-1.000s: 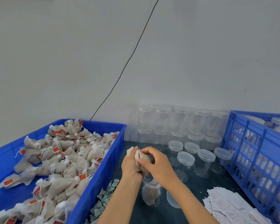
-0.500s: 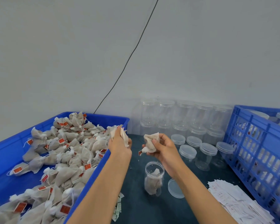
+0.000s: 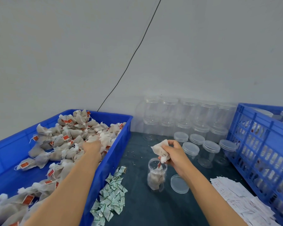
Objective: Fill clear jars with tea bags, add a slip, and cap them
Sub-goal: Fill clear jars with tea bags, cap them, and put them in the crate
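An open clear jar (image 3: 157,175) stands on the dark table, partly filled with tea bags. Its lid (image 3: 179,183) lies flat just to its right. My right hand (image 3: 174,151) pinches a tea bag (image 3: 159,149) right above the jar's mouth, with the bag's red tag hanging into the opening. My left hand (image 3: 92,146) reaches into the blue bin (image 3: 119,144) and rests among the pile of tea bags (image 3: 69,141); its fingers are hidden in the bags.
Small green-and-white sachets (image 3: 111,198) lie beside the bin. White paper slips (image 3: 242,204) are heaped at lower right. Capped empty jars (image 3: 193,148) stand behind, stacked against the wall. A blue crate (image 3: 260,144) with jars stands at the right.
My left hand has moved left from beside the bin rim into the tea bag pile. My right hand has lowered its tea bag to the jar's mouth.
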